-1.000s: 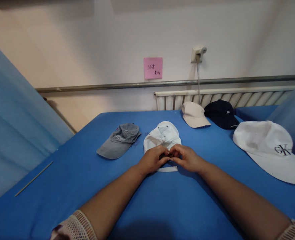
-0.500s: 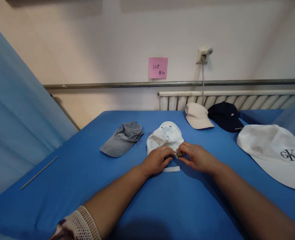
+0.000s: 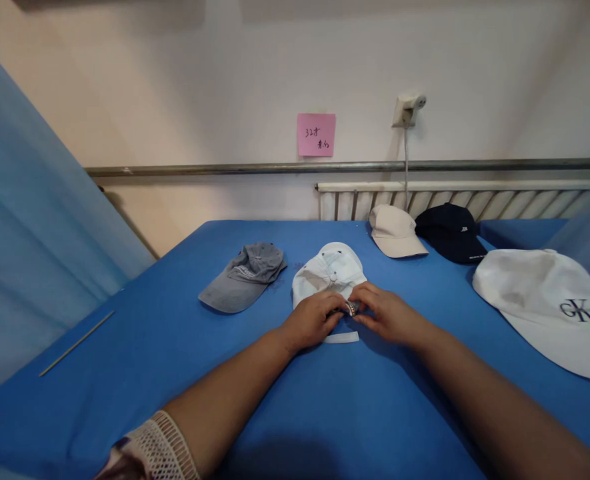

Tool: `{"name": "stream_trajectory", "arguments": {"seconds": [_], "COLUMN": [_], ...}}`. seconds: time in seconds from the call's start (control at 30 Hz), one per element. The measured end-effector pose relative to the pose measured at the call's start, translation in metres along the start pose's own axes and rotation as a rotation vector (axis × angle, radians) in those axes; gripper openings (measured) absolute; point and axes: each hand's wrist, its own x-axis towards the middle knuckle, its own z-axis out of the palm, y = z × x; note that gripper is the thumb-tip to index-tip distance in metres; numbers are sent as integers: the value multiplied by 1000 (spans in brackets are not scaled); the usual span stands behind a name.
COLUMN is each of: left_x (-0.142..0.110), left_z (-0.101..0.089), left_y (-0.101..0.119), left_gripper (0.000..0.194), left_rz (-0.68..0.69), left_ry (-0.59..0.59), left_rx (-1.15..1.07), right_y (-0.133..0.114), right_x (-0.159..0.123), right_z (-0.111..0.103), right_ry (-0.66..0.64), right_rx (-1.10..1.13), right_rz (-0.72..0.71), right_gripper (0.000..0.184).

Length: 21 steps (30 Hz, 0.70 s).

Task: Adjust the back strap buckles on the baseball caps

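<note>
A pale, nearly white cap (image 3: 329, 267) lies at the middle of the bed-like surface, its brim pointing away from me and its back opening toward me. At that back edge a small brass-coloured buckle (image 3: 351, 308) shows between my fingertips. My left hand (image 3: 315, 317) is closed, pinching the cap's back edge just left of the buckle. On the other side, the thumb and fingers of my right hand (image 3: 385, 315) are closed round the buckle. The cap's white strap (image 3: 342, 338) sticks out loose below my hands, nearer to me. My fingertips partly hide the buckle.
A grey cap (image 3: 245, 277) lies to the left on the blue cover (image 3: 295, 393), and a thin stick (image 3: 77, 343) farther left. At right are a beige cap (image 3: 397, 231), a navy cap (image 3: 449, 232) and a large white cap (image 3: 539, 293). A radiator (image 3: 525, 200) stands behind.
My hands have parted slightly, bringing the buckle into sight, and it has turned between the right fingers. The view has shifted a little to the left. The other caps stay put.
</note>
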Motion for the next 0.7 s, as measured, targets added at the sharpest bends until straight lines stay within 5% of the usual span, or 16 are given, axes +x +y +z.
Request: {"name": "stream_trajectory", "arguments": {"seconds": [0.3, 0.7], "left_x": [0, -1], "left_z": [0, -9], "left_y": [0, 14], "left_gripper": [20, 18], "left_rz": [8, -28], "left_ry": [-5, 37], "left_rx": [13, 137], "right_y": [-3, -2], "right_x": [1, 0], "right_z": [5, 1], "right_ry": [-15, 33], "right_rx": [63, -76], "right_rz": [124, 6], "right_gripper": [11, 8]}}
